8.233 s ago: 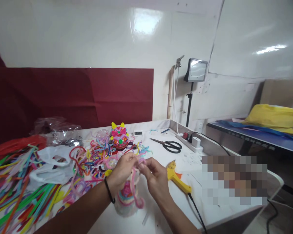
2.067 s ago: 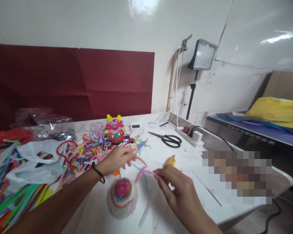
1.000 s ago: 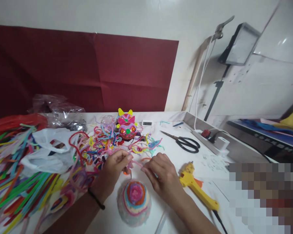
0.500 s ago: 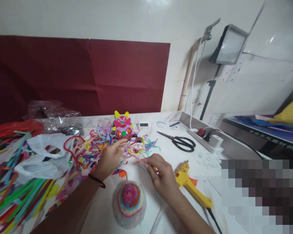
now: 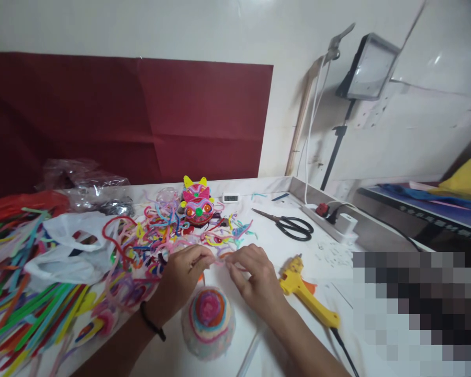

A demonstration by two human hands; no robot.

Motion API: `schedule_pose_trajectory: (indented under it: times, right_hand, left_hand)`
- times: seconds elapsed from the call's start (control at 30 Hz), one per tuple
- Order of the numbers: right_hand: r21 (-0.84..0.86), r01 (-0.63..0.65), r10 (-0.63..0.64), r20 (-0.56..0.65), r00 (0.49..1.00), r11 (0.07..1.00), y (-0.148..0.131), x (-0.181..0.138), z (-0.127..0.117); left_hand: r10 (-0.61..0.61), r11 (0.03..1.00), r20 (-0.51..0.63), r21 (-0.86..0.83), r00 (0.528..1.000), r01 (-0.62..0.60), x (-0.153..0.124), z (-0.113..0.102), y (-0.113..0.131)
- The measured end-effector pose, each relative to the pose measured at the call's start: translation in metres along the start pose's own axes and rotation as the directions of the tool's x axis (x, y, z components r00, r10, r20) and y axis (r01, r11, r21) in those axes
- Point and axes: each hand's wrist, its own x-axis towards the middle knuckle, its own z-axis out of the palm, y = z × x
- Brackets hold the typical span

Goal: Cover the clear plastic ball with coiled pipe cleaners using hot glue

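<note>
Between my two hands runs a short pink pipe cleaner (image 5: 219, 260). My left hand (image 5: 186, 272) pinches one end, and my right hand (image 5: 255, 272) grips the other; the fingers of both are closed. Just below them stands a dome (image 5: 209, 324) wound partly with coiled rings of pink, orange, blue and cream, its lower part pale. Beyond my hands sits a colourful animal-face figure (image 5: 198, 204) with yellow ears and orange eyes. Tangled pipe-cleaner pieces (image 5: 149, 235) lie around it.
A yellow hot glue gun (image 5: 310, 298) lies right of my right hand, black-handled scissors (image 5: 294, 228) behind it. Bundled pipe cleaners (image 5: 27, 314) and a white plastic bag (image 5: 70, 256) are at left. A power strip (image 5: 329, 222) runs along the right edge, near a small digital display (image 5: 231, 198).
My left hand has come down and nearer from the tangled pieces, its fingers now closed on the pink pipe cleaner. My right hand has shifted only slightly.
</note>
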Motion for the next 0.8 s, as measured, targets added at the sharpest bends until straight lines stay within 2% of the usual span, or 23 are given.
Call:
schedule_pose_trajectory:
  times: [0.23, 0.4, 0.53, 0.8]
  right_hand:
    - [-0.119, 0.066, -0.059, 0.061, 0.996, 0.991, -0.002, -0.002, 0.001]
    - [-0.159, 0.113, -0.099, 0.095, 0.991, 0.981, -0.004, 0.000, 0.000]
    - [-0.189, 0.147, -0.131, 0.093, 0.987, 0.971, -0.006, 0.001, 0.001]
    - [-0.248, 0.229, -0.212, 0.094, 0.973, 0.941, -0.010, 0.000, 0.005]
  left_hand:
    - [0.298, 0.946, -0.027, 0.147, 0.954, -0.291, -0.012, 0.003, -0.004]
    - [0.498, 0.823, -0.036, 0.333, 0.866, -0.460, -0.018, 0.001, -0.002]
    - [0.554, 0.784, -0.041, 0.363, 0.832, -0.504, -0.019, -0.004, 0.004]
    - [0.650, 0.686, 0.048, 0.391, 0.758, -0.613, -0.024, -0.007, 0.009]
